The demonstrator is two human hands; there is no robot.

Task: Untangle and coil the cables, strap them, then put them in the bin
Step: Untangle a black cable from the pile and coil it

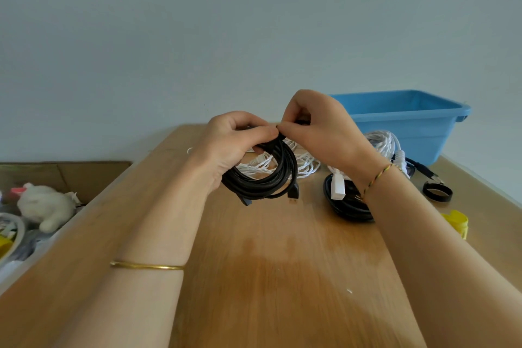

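Note:
A coiled black cable (265, 178) hangs above the wooden table (268, 263), its plug ends dangling at the bottom. My left hand (231, 144) grips the top of the coil. My right hand (319, 133) pinches something small and dark at the top of the coil, likely a strap; its fingertips meet my left thumb. Behind the coil lie a loose white cable (305, 162) and a second white bundle (381, 141). Under my right wrist sits another black coil (344, 203) with a white plug on it. The blue bin (409, 121) stands at the far right.
A black strap ring (437, 192) and a black plug lie on the table at the right. A yellow object (456, 222) sits near the right edge. Left of the table are a cardboard box (65, 172) and a white plush toy (46, 206).

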